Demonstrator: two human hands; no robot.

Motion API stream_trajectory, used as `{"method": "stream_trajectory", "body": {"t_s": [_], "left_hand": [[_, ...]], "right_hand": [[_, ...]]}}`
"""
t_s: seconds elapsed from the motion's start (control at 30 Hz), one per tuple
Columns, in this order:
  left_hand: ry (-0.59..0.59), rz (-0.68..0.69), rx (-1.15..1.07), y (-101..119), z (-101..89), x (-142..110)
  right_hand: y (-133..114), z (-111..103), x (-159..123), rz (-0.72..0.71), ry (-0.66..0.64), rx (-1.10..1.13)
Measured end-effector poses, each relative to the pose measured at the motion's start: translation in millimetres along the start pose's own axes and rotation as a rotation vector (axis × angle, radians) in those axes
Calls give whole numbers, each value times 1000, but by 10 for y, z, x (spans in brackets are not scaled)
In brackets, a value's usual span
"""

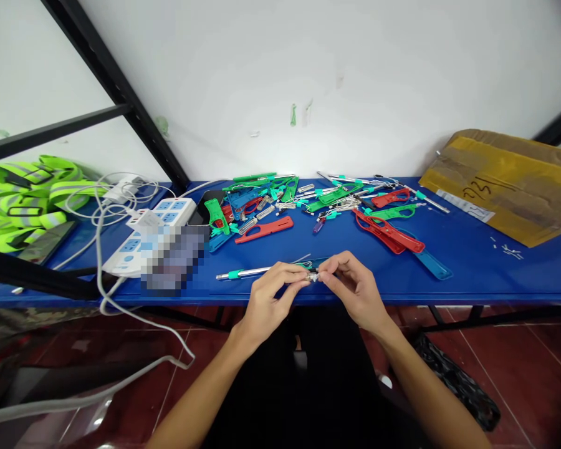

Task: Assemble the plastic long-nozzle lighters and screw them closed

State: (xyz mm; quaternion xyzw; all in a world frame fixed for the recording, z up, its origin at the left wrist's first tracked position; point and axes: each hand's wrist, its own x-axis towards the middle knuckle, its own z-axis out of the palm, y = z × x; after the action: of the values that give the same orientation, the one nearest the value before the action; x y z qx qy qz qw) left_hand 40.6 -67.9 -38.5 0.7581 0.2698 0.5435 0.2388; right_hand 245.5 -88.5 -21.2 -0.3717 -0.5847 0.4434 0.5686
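Observation:
My left hand [277, 290] and my right hand [351, 288] meet just above the front edge of the blue table [271, 255]. Both pinch a small clear and metallic part [313, 276] between thumb and fingers. Most of it is hidden by the fingertips, so its exact kind does not show. Just behind my hands lies a metal tube with a teal sleeve [234, 274], its right end partly covered by my left hand. Farther back, a red plastic handle shell [265, 229] lies flat.
Coloured handle shells [388, 231], metal tubes and small wired parts lie scattered along the wall. At left are a white power strip [177, 215], cables and reflective yellow-green straps [28, 202]. A taped cardboard box [505, 181] and tiny white bits [512, 251] lie at right.

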Motion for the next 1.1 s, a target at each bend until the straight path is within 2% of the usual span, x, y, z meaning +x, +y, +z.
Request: {"method": "stream_trajectory", "body": {"t_s": [0.23,0.57,0.8,1.1], "left_hand": [[-7,-19,-47,-4,-9,17],[-20,24,-48,7,-27,28],[-20,33,-44,-12,-21,19],[14,-38,-124,10,-3,26]], "right_hand": [[-8,-17,-9,-3,-10,13],[2,-41,-21,-22,-42,-29],[-18,-21,-22,15,-35,-54],[-20,-15,-35,33,-66,10]]}}
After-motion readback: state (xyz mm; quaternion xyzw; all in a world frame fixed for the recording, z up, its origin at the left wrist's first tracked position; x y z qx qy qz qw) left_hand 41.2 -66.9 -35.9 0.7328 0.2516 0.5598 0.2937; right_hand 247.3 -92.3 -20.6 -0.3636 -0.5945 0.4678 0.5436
